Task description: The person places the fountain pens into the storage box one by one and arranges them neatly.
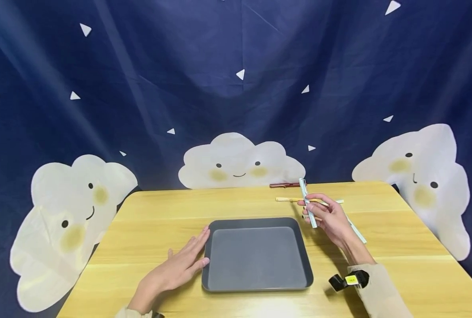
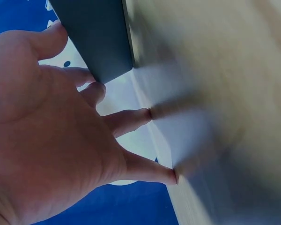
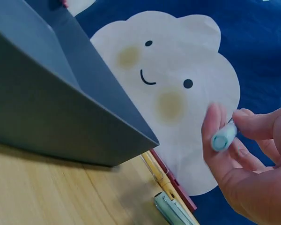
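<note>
Right hand (image 1: pixel 333 219) is pinching a pale blue pen (image 1: pixel 305 191) above the surface (image 1: pixel 160 216), near the gray tray's (image 1: pixel 257 260) right rear corner. Left hand (image 1: pixel 180 266), fingers extended, is touching the tray's left side. Red (image 1: pixel 285 185) and yellow pens (image 1: pixel 286 199) are lying behind the tray, a pale green pen (image 1: pixel 357 231) to its right.

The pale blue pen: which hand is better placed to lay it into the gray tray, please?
Probably the right hand: it pinches the pale blue pen near the far right corner of the gray tray. The left hand is at the tray's left side and holds no pen.
</note>
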`<state>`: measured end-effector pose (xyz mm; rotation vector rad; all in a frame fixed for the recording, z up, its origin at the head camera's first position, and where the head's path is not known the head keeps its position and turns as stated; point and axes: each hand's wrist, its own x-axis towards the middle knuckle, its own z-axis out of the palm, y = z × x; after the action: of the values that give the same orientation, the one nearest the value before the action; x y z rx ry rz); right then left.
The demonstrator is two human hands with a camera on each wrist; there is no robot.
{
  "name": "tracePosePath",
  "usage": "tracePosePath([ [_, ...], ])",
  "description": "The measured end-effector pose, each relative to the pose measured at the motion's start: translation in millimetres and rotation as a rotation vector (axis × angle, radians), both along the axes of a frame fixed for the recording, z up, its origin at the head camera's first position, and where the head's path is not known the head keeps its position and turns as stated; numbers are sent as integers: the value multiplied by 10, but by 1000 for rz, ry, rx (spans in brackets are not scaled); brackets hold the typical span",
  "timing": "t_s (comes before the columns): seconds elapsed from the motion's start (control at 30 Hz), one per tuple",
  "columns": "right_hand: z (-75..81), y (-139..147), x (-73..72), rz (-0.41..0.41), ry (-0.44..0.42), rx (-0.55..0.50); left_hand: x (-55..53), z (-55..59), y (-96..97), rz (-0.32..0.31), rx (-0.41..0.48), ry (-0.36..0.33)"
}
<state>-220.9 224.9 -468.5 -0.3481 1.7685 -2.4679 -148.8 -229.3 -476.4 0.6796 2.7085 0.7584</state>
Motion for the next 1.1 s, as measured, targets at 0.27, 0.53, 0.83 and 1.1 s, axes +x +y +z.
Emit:
tracePosePath([
  [0.27,39,7,10,15,12,26,-10,-19,7,0,17,12],
  [0.53,36,-20,24,11,9,7,18,-17,1,0,20,-22],
  [0.83,103,-97,61,-79,12,123,-17,4,-4,-3,15,-19],
  [1.1,101,-154,87,-114,35,121,5,4,10,9,14,-19],
])
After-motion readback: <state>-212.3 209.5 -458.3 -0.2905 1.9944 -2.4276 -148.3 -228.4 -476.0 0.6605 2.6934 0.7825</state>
